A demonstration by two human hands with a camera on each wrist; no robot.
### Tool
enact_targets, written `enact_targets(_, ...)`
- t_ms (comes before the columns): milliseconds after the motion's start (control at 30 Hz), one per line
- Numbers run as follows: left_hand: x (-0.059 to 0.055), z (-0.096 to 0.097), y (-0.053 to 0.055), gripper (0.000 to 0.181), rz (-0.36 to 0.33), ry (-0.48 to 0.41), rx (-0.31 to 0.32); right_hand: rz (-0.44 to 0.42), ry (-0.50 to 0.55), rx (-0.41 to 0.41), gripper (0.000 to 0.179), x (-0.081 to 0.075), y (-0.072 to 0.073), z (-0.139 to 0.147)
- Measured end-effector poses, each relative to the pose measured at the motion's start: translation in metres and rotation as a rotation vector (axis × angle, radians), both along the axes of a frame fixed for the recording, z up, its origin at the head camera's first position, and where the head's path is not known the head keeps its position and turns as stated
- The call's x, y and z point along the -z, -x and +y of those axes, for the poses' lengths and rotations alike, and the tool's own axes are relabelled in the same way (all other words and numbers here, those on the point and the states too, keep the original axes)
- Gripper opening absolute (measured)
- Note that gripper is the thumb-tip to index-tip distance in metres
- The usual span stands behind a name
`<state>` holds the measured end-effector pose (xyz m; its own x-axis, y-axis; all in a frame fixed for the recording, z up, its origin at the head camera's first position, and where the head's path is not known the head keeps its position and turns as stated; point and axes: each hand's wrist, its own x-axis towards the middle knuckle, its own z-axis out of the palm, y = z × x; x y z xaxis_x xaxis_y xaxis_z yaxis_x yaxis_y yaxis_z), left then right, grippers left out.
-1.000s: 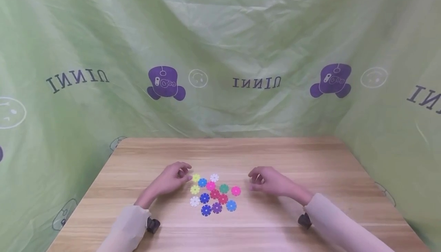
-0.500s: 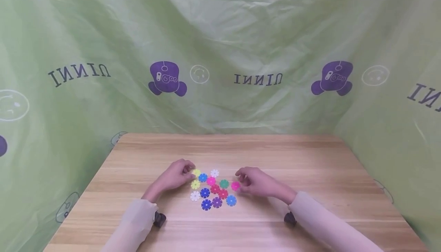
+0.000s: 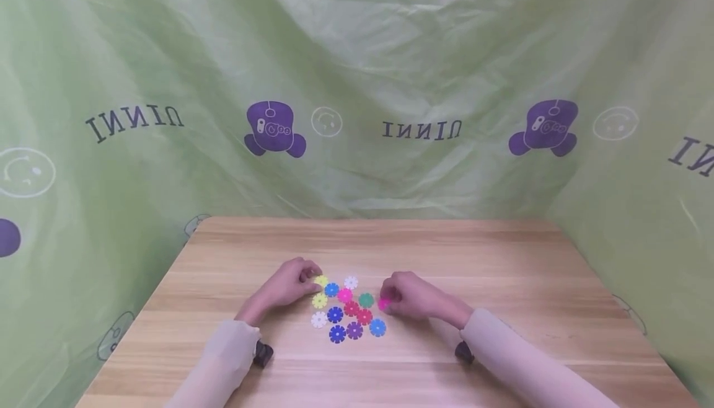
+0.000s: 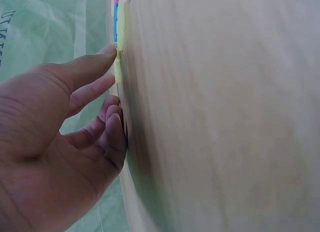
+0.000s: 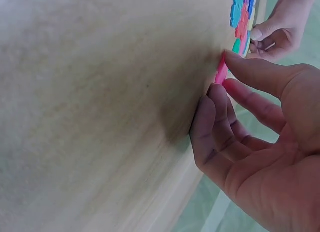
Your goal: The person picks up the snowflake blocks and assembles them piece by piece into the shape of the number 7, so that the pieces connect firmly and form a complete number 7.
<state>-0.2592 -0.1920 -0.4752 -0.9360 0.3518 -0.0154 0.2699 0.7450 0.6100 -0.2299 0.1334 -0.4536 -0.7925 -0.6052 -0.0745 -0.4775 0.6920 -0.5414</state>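
Notched plastic snowflake discs in several colours lie in a loose cluster on the wooden table. At the cluster's far left, my left hand (image 3: 289, 283) has thumb and forefinger at opposite edges of a yellow disc (image 3: 321, 280), which lies flat. The left wrist view shows that yellow disc (image 4: 117, 69) edge-on between the two fingertips. On the right, my right hand (image 3: 414, 296) pinches a bright pink disc (image 3: 384, 304), partly hidden by the fingers. In the right wrist view the pink disc (image 5: 221, 71) tilts between thumb and forefinger, while the other fingers rest against the tabletop.
Between the hands lie a green disc (image 3: 365, 300), a purple disc (image 3: 354, 330), a light blue disc (image 3: 377, 327) and several others. The wooden table (image 3: 480, 247) ends at a green printed curtain (image 3: 357, 172) behind and at both sides.
My right hand has moved left to the pink disc and now pinches it. The left hand has moved slightly right, its thumb and forefinger closing in on the yellow disc.
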Motion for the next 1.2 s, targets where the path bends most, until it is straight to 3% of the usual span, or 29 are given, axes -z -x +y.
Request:
enact_targets(267,-0.003,0.005,0.003,0.027,-0.009,0.0,0.005,-0.042,0.004,0.026,0.015,-0.002,0.001,0.002)
enact_targets(500,-0.002,0.01,0.002,0.023,-0.043,-0.015,-0.04,-0.065,0.002,0.05,0.013,-0.001,0.002,0.004)
enact_targets(733,-0.003,0.015,0.0,0.022,-0.078,-0.062,-0.046,-0.083,-0.022,0.078,0.016,-0.001,0.0,0.006)
enact_targets(1000,-0.007,0.017,-0.003,0.018,-0.047,-0.09,-0.072,-0.092,0.042,0.094,0.017,-0.004,0.0,0.005)
enact_targets(1200,-0.017,0.022,-0.008,0.014,-0.023,-0.147,-0.113,-0.073,0.159,0.147,0.015,-0.011,-0.002,0.007)
